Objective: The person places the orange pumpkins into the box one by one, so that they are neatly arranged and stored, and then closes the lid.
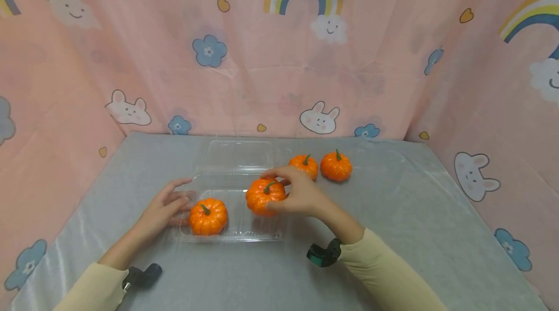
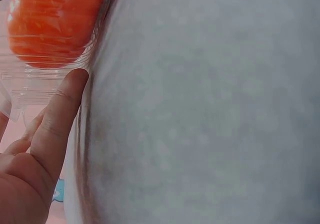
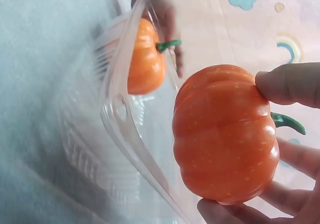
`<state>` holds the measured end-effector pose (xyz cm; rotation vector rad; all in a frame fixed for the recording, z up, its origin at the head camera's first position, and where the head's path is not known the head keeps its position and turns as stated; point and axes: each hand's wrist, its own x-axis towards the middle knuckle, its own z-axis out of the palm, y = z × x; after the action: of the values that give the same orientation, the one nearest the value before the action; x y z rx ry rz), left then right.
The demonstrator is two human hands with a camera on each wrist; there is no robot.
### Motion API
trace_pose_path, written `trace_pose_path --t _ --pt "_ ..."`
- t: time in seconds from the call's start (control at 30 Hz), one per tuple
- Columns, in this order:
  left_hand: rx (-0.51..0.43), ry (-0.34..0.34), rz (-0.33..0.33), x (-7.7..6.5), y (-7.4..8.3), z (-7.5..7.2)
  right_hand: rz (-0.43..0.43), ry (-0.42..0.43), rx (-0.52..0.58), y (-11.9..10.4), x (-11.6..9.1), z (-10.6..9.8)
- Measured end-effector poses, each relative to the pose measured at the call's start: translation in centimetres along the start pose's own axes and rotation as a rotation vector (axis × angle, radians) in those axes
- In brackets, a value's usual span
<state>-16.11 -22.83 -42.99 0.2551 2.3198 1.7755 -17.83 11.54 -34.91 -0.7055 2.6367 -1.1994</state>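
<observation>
My right hand (image 1: 301, 192) grips a small orange pumpkin (image 3: 225, 136) with a green stem, thumb on one side and fingers on the other. It is held over the right half of a clear plastic clamshell container (image 1: 236, 239), whose lid (image 1: 240, 153) lies folded back. A second pumpkin (image 1: 208, 217) sits in the container's left half. At the container's left wall is my left hand (image 1: 163, 206), its fingers extended. In the left wrist view a fingertip (image 2: 77, 79) meets the container's side just below the pumpkin inside.
Two more pumpkins stand on the grey cloth behind my right hand: one (image 1: 305, 165) partly covered by the hand, the other (image 1: 336, 166) farther right. A pink printed curtain (image 1: 279, 73) closes off the back and sides of the cloth-covered table (image 1: 393, 214).
</observation>
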Motion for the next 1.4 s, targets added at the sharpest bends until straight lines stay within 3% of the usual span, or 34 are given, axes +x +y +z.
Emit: trace_pose_path --t 0.43,0.7,1.4 --pt "0.001 -0.006 -0.005 0.0 0.0 -0.1 -0.138 -0.082 -0.055 -0.2 1.4 2.7" --pt "-0.004 -0.01 -0.004 0.0 0.0 -0.2 -0.081 -0.129 -0.144 -0.3 1.5 4.0" --pt "-0.02 -0.007 -0.006 0.0 0.0 -0.1 -0.089 -0.188 -0.308 -0.3 1.6 5.2"
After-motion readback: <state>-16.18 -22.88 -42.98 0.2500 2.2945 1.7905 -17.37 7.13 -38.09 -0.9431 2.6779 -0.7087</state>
